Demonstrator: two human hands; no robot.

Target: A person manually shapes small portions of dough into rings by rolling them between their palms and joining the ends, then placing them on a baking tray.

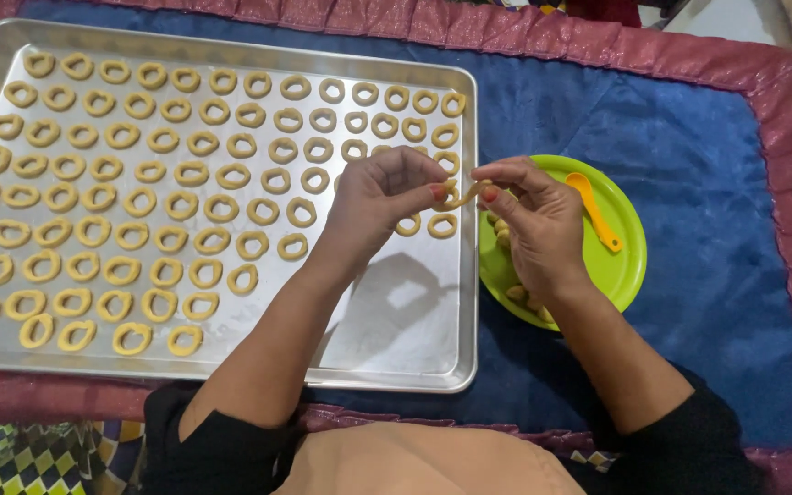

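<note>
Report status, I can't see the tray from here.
Left hand and right hand pinch one dough strip. Above tray edge. Nothing blocking.

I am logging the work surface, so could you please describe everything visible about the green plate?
The green plate is round, bright lime, smooth like plastic, with a shallow raised rim. It lies flat on the blue cloth, right beside the metal tray. An orange spoon rests on it, and small dough pieces lie on its left part. The right hand hovers over that side, hiding part of it.
</note>
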